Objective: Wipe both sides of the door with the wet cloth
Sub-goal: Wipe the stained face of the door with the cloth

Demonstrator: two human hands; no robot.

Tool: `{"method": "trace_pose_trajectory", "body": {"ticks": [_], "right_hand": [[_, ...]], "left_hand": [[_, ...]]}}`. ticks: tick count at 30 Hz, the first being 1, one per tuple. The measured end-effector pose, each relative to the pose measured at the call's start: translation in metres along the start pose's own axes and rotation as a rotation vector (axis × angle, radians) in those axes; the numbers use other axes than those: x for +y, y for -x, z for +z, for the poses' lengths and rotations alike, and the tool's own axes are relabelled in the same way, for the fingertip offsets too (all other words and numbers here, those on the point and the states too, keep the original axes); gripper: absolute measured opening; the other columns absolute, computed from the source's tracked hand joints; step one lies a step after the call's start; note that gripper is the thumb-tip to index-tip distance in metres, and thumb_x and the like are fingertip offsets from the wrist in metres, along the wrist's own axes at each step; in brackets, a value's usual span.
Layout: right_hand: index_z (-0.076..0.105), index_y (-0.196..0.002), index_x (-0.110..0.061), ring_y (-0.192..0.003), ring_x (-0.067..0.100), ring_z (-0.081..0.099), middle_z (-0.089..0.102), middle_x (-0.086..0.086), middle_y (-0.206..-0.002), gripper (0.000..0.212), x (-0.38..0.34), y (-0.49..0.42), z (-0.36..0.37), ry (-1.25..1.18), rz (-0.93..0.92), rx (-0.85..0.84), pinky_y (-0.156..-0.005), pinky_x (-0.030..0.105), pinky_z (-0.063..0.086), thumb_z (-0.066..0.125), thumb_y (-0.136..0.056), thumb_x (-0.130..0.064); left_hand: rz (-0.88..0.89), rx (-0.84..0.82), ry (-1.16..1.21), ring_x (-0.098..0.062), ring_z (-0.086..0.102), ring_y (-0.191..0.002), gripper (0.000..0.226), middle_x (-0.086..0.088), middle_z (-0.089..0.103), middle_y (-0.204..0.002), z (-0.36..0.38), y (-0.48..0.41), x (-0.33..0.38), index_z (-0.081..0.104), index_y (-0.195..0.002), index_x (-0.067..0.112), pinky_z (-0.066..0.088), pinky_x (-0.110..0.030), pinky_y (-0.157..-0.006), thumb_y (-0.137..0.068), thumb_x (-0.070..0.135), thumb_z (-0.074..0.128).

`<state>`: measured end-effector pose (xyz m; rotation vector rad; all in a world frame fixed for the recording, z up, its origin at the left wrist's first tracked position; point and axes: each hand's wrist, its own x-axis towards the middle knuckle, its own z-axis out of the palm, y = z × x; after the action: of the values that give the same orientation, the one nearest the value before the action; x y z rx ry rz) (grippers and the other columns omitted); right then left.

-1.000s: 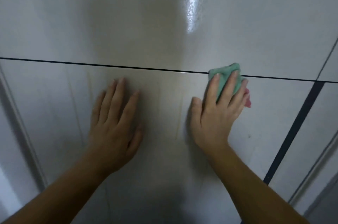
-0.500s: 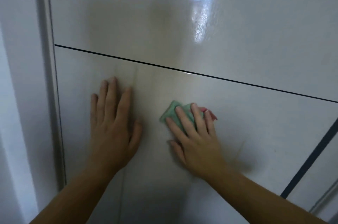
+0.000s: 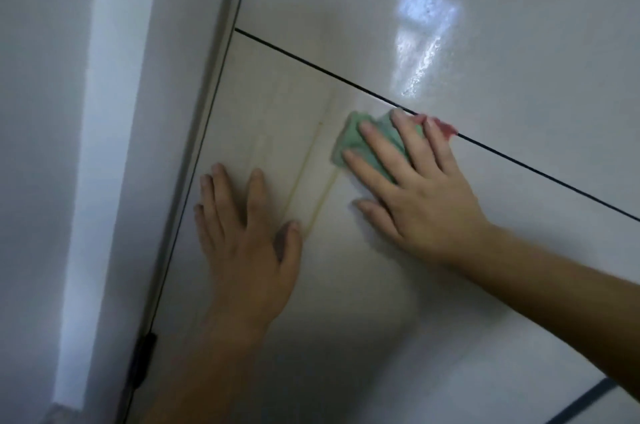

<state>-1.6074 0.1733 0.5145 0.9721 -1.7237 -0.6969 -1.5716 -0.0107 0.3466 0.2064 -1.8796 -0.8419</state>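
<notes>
The glossy off-white door (image 3: 502,42) fills most of the view, with a thin dark groove running across it. My right hand (image 3: 415,195) presses a green cloth (image 3: 349,136) flat against the door just below the groove; a pink corner of the cloth (image 3: 446,129) pokes out past my fingers. Most of the cloth is hidden under my fingers. My left hand (image 3: 242,236) lies flat on the door, fingers spread, to the left of the cloth and close to the hinge edge. It holds nothing.
The door frame (image 3: 207,111) runs diagonally along the left, with a dark hinge (image 3: 140,357) low on it. A pale wall (image 3: 52,111) lies beyond it. Faint yellowish streaks (image 3: 311,181) mark the door between my hands. A dark stripe (image 3: 581,403) crosses the lower right corner.
The view has swung right and tilted, so the frame and hinge now show. My right hand slid the cloth left from the groove, then back up toward it. My left hand stayed flat.
</notes>
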Motion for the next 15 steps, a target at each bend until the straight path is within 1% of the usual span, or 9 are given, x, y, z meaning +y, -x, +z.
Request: {"method": "trace_pose_trajectory", "body": {"ticks": [2,3,5,8,10,12,15], "right_hand": [[0.038,-0.157,-0.022,-0.154,0.041,0.018,0.025,0.008,-0.167,0.06,-0.011,-0.054,-0.003,-0.013,-0.043,0.028,-0.124,0.059,0.012,0.041,-0.104,-0.051],[0.037,-0.158,-0.021,-0.154,0.04,0.016,0.024,0.008,-0.167,0.061,-0.012,-0.066,-0.005,-0.013,-0.057,0.023,-0.124,0.059,0.012,0.04,-0.105,-0.051],[0.034,-0.159,-0.02,-0.155,0.041,0.014,0.021,0.009,-0.168,0.062,-0.007,-0.053,-0.004,0.009,-0.113,-0.014,-0.124,0.06,0.013,0.039,-0.105,-0.051],[0.033,-0.159,-0.021,-0.154,0.042,0.016,0.02,0.01,-0.168,0.064,0.008,0.005,-0.008,0.045,-0.159,-0.084,-0.123,0.06,0.016,0.046,-0.104,-0.049],[0.034,-0.158,-0.021,-0.154,0.042,0.018,0.023,0.01,-0.167,0.064,0.011,0.006,-0.01,0.049,-0.184,-0.094,-0.123,0.06,0.018,0.048,-0.103,-0.049],[0.037,-0.157,-0.021,-0.153,0.042,0.019,0.025,0.01,-0.166,0.061,0.001,-0.039,-0.009,0.063,-0.184,-0.043,-0.123,0.06,0.018,0.045,-0.104,-0.05],[0.039,-0.156,-0.02,-0.153,0.042,0.02,0.026,0.011,-0.166,0.061,-0.028,-0.114,-0.007,0.022,-0.155,0.03,-0.123,0.06,0.015,0.043,-0.104,-0.051]], "left_hand": [[-0.027,0.001,0.003,-0.037,-0.001,-0.158,0.078,-0.021,0.002,-0.17,0.0,0.002,-0.002,0.021,-0.162,0.021,0.011,-0.063,-0.124,-0.094,0.047,0.052],[-0.025,-0.002,0.005,-0.037,-0.002,-0.158,0.078,-0.021,0.002,-0.17,0.0,0.002,-0.003,0.021,-0.162,0.021,0.01,-0.062,-0.125,-0.095,0.047,0.052],[-0.014,-0.011,0.017,-0.038,-0.001,-0.158,0.078,-0.021,0.002,-0.17,-0.001,0.002,-0.005,0.022,-0.161,0.019,0.011,-0.062,-0.125,-0.095,0.045,0.053],[-0.012,-0.024,0.024,-0.037,0.002,-0.158,0.078,-0.02,0.004,-0.171,-0.004,0.002,-0.01,0.022,-0.161,0.012,0.015,-0.062,-0.124,-0.095,0.041,0.053],[-0.018,-0.04,0.019,-0.035,0.002,-0.159,0.079,-0.018,0.004,-0.171,-0.007,0.004,-0.016,0.02,-0.161,0.008,0.017,-0.059,-0.125,-0.095,0.041,0.049],[-0.034,-0.056,0.003,-0.033,0.002,-0.159,0.08,-0.016,0.002,-0.171,-0.007,0.007,-0.022,0.019,-0.161,0.006,0.019,-0.056,-0.125,-0.095,0.042,0.047],[-0.096,-0.077,-0.017,-0.032,0.001,-0.159,0.08,-0.014,-0.001,-0.172,-0.007,0.015,-0.031,0.013,-0.163,0.012,0.019,-0.055,-0.125,-0.096,0.04,0.048]]}}
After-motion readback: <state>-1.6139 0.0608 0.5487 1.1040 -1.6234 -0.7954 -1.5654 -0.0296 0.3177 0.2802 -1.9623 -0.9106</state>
